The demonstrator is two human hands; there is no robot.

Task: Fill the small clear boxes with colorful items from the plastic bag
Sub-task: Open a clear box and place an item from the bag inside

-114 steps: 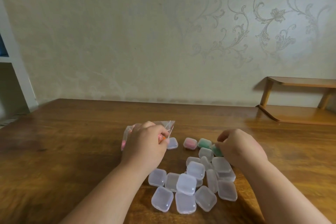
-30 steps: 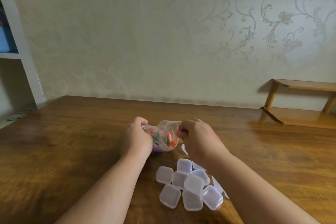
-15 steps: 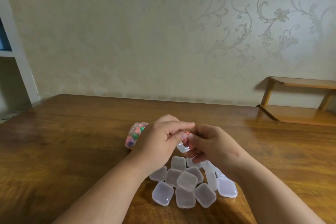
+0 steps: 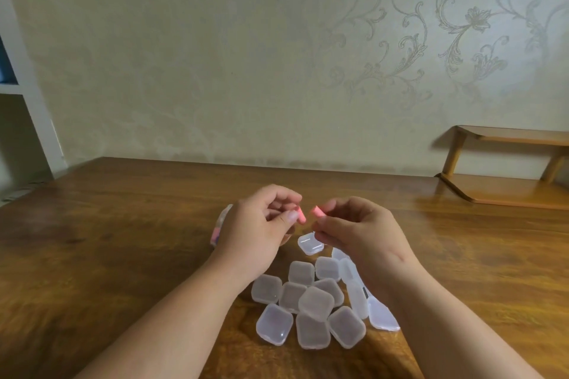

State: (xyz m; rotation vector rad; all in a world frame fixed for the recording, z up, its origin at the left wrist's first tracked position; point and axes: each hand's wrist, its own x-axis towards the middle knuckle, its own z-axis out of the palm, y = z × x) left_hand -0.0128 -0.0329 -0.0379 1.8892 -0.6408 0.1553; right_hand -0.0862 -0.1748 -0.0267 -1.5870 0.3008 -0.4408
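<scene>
- While the wooden table [image 4: 123, 255] carries everything, the coming move turns on a small zone at its middle, between the two hands.
- Pile of small clear boxes [image 4: 308, 301]: closed and looking empty, heaped at 6 o'clock from the hands, between the forearms.
- Left hand [image 4: 255, 231]: raised, thumb and forefinger pinching one pink piece, other fingers curled.
- Right hand [image 4: 360, 234]: raised at 3 o'clock from the left hand, fingertips pinching the second pink piece.
- Plastic bag [image 4: 220, 224]: lying at 9 o'clock from the left hand, mostly hidden behind it; a few colours show.
- Single clear box [image 4: 310, 244]: apart from the pile, at 6 o'clock from the gap between the pieces, touching the right hand's lower fingers, so the right hand is nearer. Whether it is held or resting on the table, I cannot tell.
- Left pink piece [image 4: 301, 216]: long axis roughly 11 to 5 o'clock.
- Right pink piece [image 4: 317, 212]: stubbier, axis roughly 10 to 4 o'clock, just beside the other, not touching.
- Change: half a second ago the fingertips met over this box with little pink showing; now the hands have parted, one piece in each. A second ago both hands worked at the bag's mouth.
</scene>
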